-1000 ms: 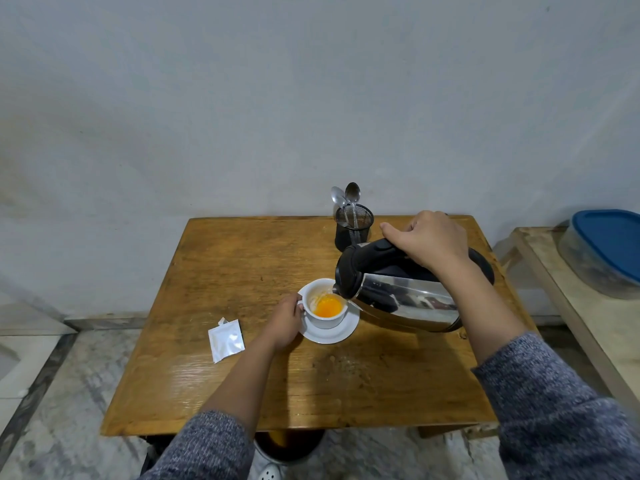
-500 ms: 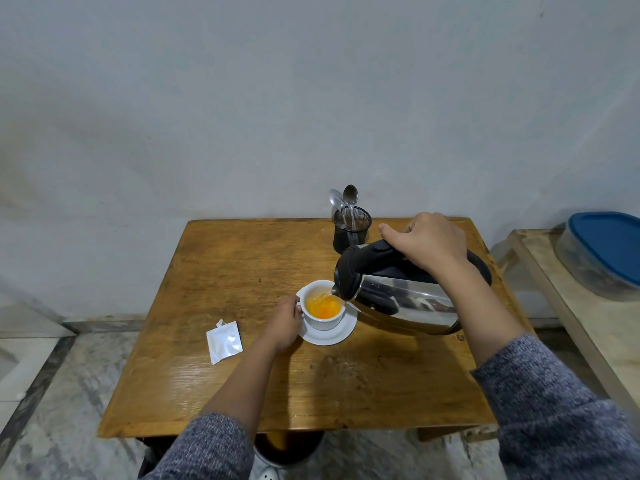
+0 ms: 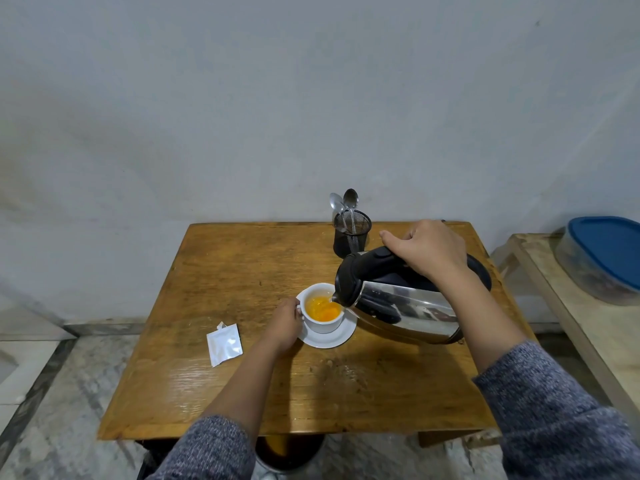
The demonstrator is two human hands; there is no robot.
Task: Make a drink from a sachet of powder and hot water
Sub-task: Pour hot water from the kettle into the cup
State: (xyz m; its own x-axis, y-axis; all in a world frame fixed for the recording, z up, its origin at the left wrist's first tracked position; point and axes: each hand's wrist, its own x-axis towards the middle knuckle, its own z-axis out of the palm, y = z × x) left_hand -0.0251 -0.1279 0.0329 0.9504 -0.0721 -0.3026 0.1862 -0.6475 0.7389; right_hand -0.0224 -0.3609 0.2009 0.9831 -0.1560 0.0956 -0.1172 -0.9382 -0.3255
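Note:
A white cup (image 3: 320, 325) holding orange liquid (image 3: 322, 308) stands on a white saucer (image 3: 332, 338) in the middle of the wooden table (image 3: 242, 265). My left hand (image 3: 284, 323) grips the cup's left side at the handle. My right hand (image 3: 427, 249) is closed on the black handle of a steel kettle (image 3: 405, 308), which is tilted with its spout over the cup's right rim. A torn white sachet (image 3: 224, 343) lies flat on the table, left of my left hand.
A black mesh holder (image 3: 351, 235) with two spoons (image 3: 344, 202) stands at the table's back edge behind the kettle. To the right, a lower bench (image 3: 540, 271) carries a clear container with a blue lid (image 3: 604, 254). A dark bin (image 3: 289, 448) shows under the table's front edge.
The orange liquid in the cup has spread and risen a little while the kettle stays tilted over it. Both hands keep their holds.

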